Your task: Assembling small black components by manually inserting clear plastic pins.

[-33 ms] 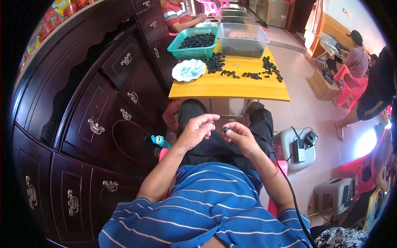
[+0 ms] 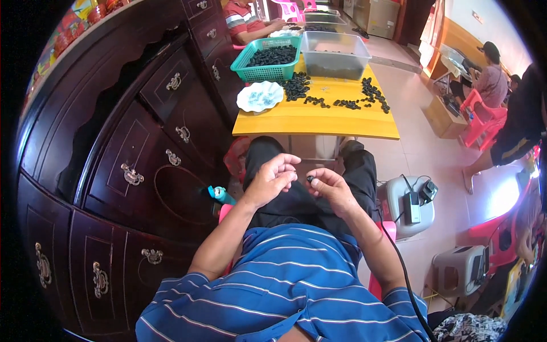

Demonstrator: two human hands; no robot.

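Observation:
Above my lap, my right hand pinches a small black round piece between thumb and fingertips. Just to its left, my left hand has thumb and forefinger drawn together, the other fingers loosely bent; whatever lies in that pinch is too small to make out. A narrow gap separates the two hands. Beyond them, a yellow table carries loose black pieces in piles and short rows. A white scalloped plate with small bluish bits in it lies at the table's left.
At the table's back stand a green basket of black pieces and a clear plastic bin. Dark wooden cabinets line my left. A grey stool with black devices and a cable is at my right. Other people sit farther off.
Fingers of my left hand have shifted very slightly. My right hand and the black piece stay in place.

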